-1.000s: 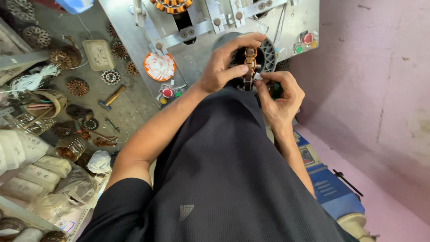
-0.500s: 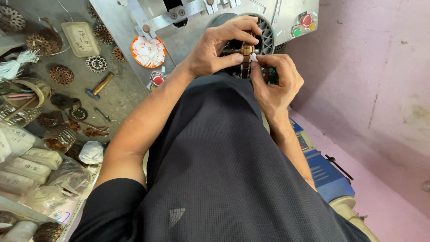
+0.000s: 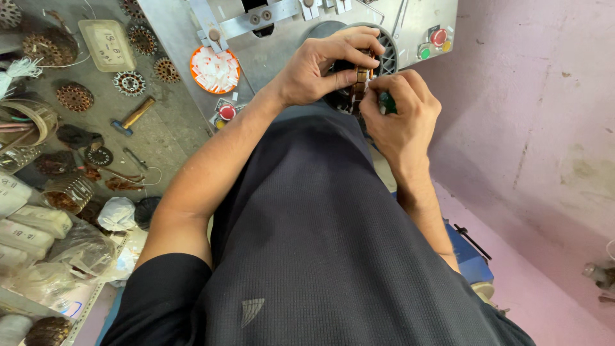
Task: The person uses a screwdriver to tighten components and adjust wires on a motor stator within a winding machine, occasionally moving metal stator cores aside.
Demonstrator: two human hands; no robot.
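My left hand (image 3: 323, 64) grips a small round stator with copper windings (image 3: 359, 83), held in front of a dark circular opening (image 3: 387, 56) of a grey metal machine (image 3: 288, 38). My right hand (image 3: 400, 118) is closed around the stator's lower side, its fingertips pinching at the windings. A green piece (image 3: 387, 102) shows between the right hand's fingers. Most of the stator is hidden by both hands.
An orange dish of white slips (image 3: 215, 68) sits on the machine, with red buttons (image 3: 227, 111) (image 3: 439, 36). The floor at left holds a hammer (image 3: 131, 117), several wound stators (image 3: 75, 97) (image 3: 129, 82), a tray (image 3: 106, 43) and bagged parts (image 3: 38, 221). A pink wall (image 3: 532, 109) stands at right.
The view has shifted, so the machine and hands appear higher in frame. Both hands stay on the stator, with fingers shifted slightly around it.
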